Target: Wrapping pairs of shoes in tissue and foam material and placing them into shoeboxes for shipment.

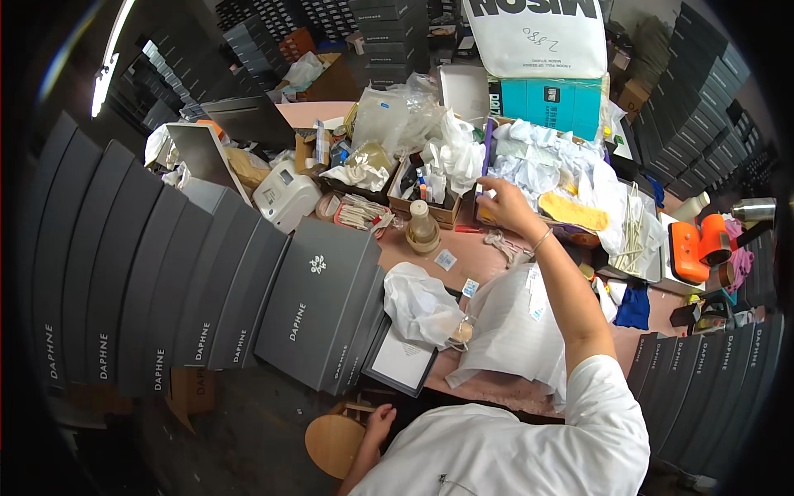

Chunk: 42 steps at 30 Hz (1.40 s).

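Right hand (504,201) stretched forward, fingers curled down, left hand (380,423) low, relaxed

The person wears a white short-sleeved shirt (529,446) and a thin wrist bracelet (542,240).

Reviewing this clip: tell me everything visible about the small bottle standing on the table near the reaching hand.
The small bottle looks like translucent plastic with a pale, brownish tint, a narrow neck and a light cap. It stands upright on a round tan base or dish on the pinkish table, just in front of a cardboard tray of small items. Nothing grips it; the right hand reaches beside it, apart from it.
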Each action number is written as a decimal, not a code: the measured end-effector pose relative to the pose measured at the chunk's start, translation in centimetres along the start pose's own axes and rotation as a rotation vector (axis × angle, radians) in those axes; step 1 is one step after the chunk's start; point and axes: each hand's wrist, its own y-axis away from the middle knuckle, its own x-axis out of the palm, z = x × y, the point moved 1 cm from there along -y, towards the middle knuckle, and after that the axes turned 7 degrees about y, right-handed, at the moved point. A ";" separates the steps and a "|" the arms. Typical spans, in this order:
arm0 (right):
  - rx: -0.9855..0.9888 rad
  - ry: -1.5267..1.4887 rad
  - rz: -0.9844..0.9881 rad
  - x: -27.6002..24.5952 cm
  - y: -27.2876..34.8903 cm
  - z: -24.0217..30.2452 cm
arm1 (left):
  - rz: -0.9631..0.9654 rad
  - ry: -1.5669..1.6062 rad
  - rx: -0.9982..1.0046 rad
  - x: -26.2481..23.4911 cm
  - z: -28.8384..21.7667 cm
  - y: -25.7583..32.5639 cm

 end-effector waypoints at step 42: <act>-0.227 0.507 -0.199 16.8 -11.7 -2.4 | -0.187 0.251 -0.266 0.7 -0.3 8.3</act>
